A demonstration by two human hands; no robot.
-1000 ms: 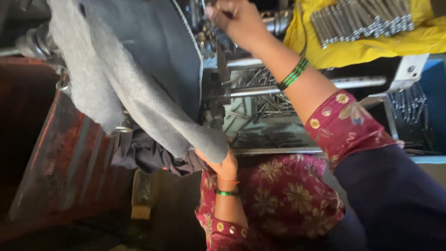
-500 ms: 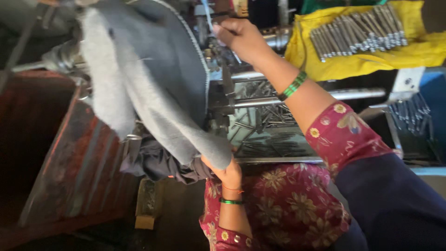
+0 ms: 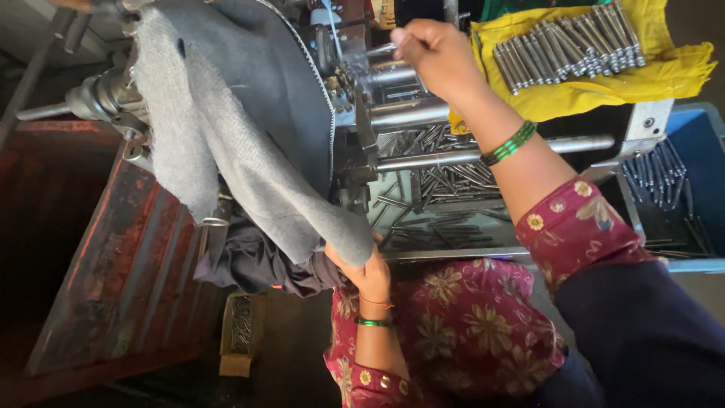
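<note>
1. While the grey knitted fabric [image 3: 249,151] hangs down over the front of the knitting machine [image 3: 355,113], the left hand [image 3: 362,268] grips its lowest corner, below the machine, with the fingers curled shut around the cloth and the thumb pressed on top.
2. The fabric spreads from the top of the machine, where its edge follows a curved row of needles, down and across to that gripped corner; it looks drawn taut between the two.
3. The right hand [image 3: 434,53] is raised at the upper part of the machine, just right of the fabric's top edge. Its fingers are bunched together in a pinch on something thin at the machine head; what it is cannot be told.
4. Green bangles [image 3: 510,142] sit on the right forearm, and a green bangle and a thin red thread circle the left wrist.
5. Right of the machine, a yellow cloth [image 3: 604,79] carries a row of metal needles [image 3: 570,45] laid side by side.
6. Under the machine's horizontal steel rod [image 3: 491,151], a tray [image 3: 445,253] holds loose dark needles in a heap.
7. Further right of the machine, a blue bin [image 3: 698,143] holds more needles.
8. Left of the machine stands a rusty red metal panel [image 3: 106,257], with dark cloth [image 3: 249,264] bunched beneath the grey fabric.
</note>
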